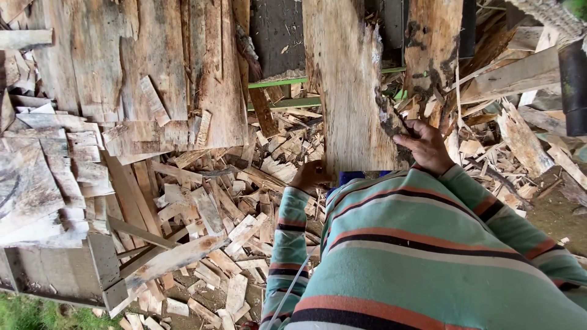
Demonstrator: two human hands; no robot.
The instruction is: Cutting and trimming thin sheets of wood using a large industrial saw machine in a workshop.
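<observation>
the person holds a wide, pale sheet of wood veneer (348,85) upright in front of the body, its lower edge just above the striped sleeves. the right hand (426,145) grips the sheet's right edge, where the wood is dark, ragged and flaking; the fingers curl onto the face of the sheet and the grip is closed on it. the left hand (312,176) is at the sheet's lower left corner, touching the bottom edge; most of it is hidden behind the sheet and the sleeve, so i cannot tell how its grip stands. a second, narrower brown sheet (433,43) with dark patches stands just beside the held one, to its right. behind both runs a green metal bar (278,82). to the left, more broad veneer sheets (153,67) lie overlapping, grey and weathered, with torn ends. below them the ground is covered by a heap of broken wood scraps (214,214), short pale strips and chips lying every way. a long slat (174,260) lies across the heap at a slant. more splintered scraps (513,134) lie to the right of the right hand. a strip of grass (24,313) shows at the lower left corner.
</observation>
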